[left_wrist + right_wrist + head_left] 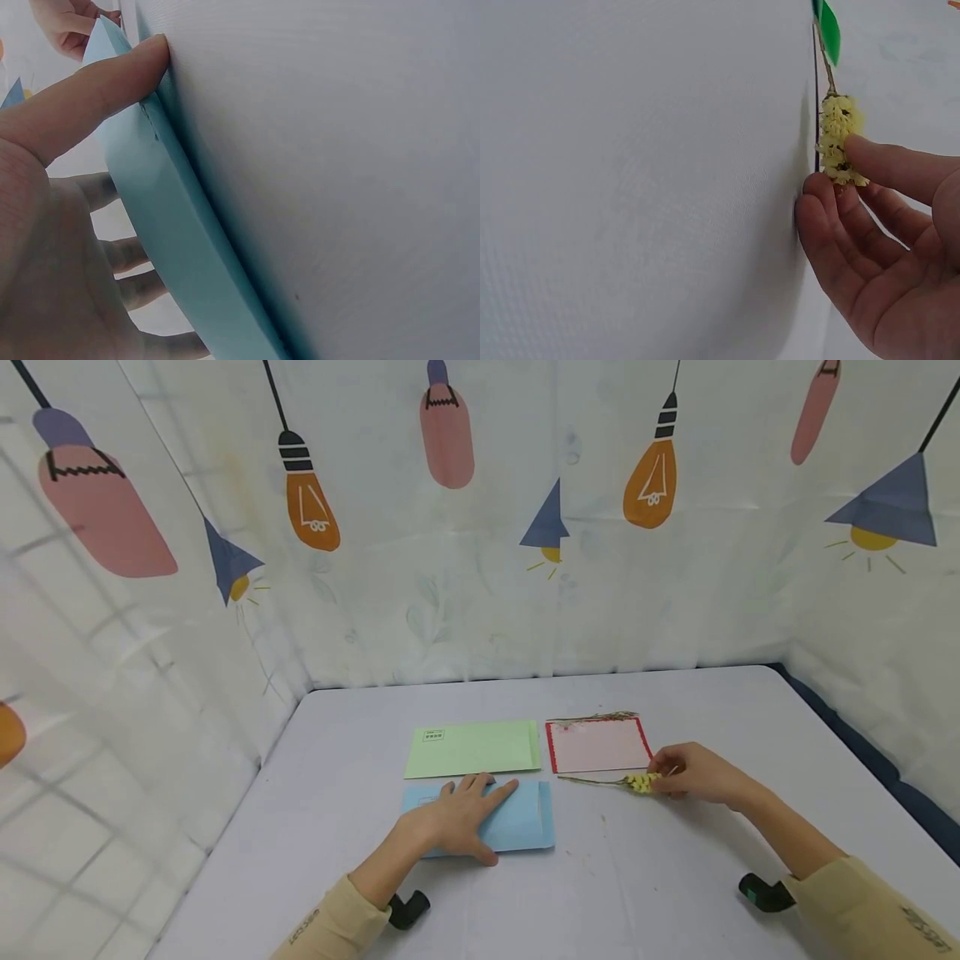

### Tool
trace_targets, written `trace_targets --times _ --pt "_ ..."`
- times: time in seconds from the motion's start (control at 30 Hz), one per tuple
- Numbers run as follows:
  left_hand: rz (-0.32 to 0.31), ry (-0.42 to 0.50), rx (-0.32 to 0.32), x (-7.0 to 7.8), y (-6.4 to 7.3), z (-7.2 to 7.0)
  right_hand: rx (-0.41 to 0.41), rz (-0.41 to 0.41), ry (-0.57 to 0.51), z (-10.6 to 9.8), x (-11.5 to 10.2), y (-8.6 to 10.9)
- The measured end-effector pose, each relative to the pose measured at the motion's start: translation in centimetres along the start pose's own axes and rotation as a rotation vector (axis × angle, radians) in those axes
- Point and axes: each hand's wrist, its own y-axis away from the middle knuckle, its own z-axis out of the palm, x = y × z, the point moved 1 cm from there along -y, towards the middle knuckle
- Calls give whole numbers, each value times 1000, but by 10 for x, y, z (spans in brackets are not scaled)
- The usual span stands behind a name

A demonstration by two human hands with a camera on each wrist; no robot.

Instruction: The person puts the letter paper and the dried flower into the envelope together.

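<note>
My left hand rests with its fingers spread on a light blue envelope lying on the white table. In the left wrist view the thumb lies across the edge of this envelope. At the flower end, my right hand pinches a sprig of small yellow flowers between thumb and fingers. Its thin stem points left, just below a pink card with a red border. A light green envelope lies beyond the blue one, left of the card.
A thin dried sprig lies along the card's far edge. Small crumbs lie on the white tabletop between the arms. A curtain printed with lamps hangs behind the table's back edge.
</note>
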Motion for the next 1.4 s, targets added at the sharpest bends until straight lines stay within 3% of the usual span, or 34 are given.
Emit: trace_targets --times 0.6,1.0,1.4 --pt "-10 3 -6 -1 -2 1 -100 -83 -174 -1 -3 5" --pt "-10 -10 -9 -1 -2 2 -154 -115 -177 11 -8 0" --pt "-9 2 -6 1 -1 0 -144 -117 -156 27 -16 -10"
